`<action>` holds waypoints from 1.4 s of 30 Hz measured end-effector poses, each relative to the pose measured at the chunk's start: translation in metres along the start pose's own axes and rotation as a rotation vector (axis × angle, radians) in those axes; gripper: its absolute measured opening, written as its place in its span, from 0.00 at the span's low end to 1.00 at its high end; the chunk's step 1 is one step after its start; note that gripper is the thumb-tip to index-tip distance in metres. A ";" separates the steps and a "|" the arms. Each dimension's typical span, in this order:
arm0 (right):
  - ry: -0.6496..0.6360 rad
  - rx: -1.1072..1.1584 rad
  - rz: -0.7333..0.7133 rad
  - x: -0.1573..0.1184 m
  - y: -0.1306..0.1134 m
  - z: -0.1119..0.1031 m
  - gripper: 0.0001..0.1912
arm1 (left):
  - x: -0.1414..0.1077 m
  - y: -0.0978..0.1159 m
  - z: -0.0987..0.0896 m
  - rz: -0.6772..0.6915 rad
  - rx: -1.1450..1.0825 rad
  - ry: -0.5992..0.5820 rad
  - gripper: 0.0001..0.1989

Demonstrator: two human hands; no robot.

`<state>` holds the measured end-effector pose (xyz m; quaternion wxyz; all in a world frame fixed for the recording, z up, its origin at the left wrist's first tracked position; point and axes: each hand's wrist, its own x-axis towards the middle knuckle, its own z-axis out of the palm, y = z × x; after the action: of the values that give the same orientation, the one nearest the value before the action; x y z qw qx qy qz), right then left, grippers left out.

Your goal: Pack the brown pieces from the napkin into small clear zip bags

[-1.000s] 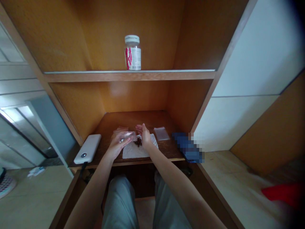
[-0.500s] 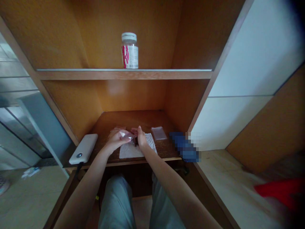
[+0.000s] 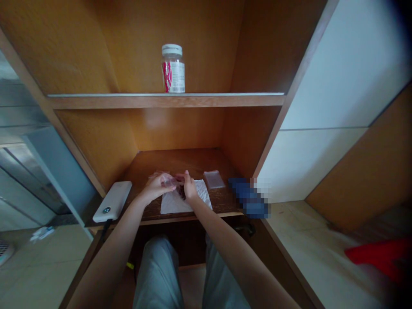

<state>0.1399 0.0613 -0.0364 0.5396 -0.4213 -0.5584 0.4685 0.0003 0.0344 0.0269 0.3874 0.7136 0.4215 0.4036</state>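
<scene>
My left hand (image 3: 155, 189) is closed on a clear plastic bag (image 3: 168, 182) above the left part of a white paper sheet (image 3: 174, 205). Beside it, my right hand (image 3: 189, 187) is near the bag's right side, thumb up, its other fingers largely hidden. Small dark items (image 3: 182, 193) show between the hands, too small to name. To the right of the paper lies a stack of clear bags (image 3: 214, 180). More clear plastic (image 3: 156, 175) is partly hidden behind my left hand.
A white power bank (image 3: 113, 201) with a black cable lies at the shelf's left. A blurred dark blue object (image 3: 249, 198) is at the right edge. On the upper shelf (image 3: 167, 101) stands a white-capped bottle (image 3: 174, 73).
My right hand has shifted slightly left, and the plastic between the hands has changed shape. The view has moved a little.
</scene>
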 end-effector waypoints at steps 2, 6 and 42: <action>0.094 0.033 -0.009 -0.001 -0.001 0.000 0.31 | -0.002 0.001 -0.002 0.001 -0.023 0.008 0.14; 0.194 -0.018 -0.057 -0.005 -0.007 0.001 0.16 | -0.006 0.003 -0.003 0.026 -0.157 0.086 0.18; 0.190 -0.129 -0.384 -0.024 -0.033 -0.007 0.11 | -0.021 -0.016 0.018 -0.153 -0.547 0.196 0.17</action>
<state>0.1490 0.0315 -0.0097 0.6410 -0.3832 -0.6037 0.2789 0.0047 0.0166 0.0007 0.5521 0.5067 0.3849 0.5388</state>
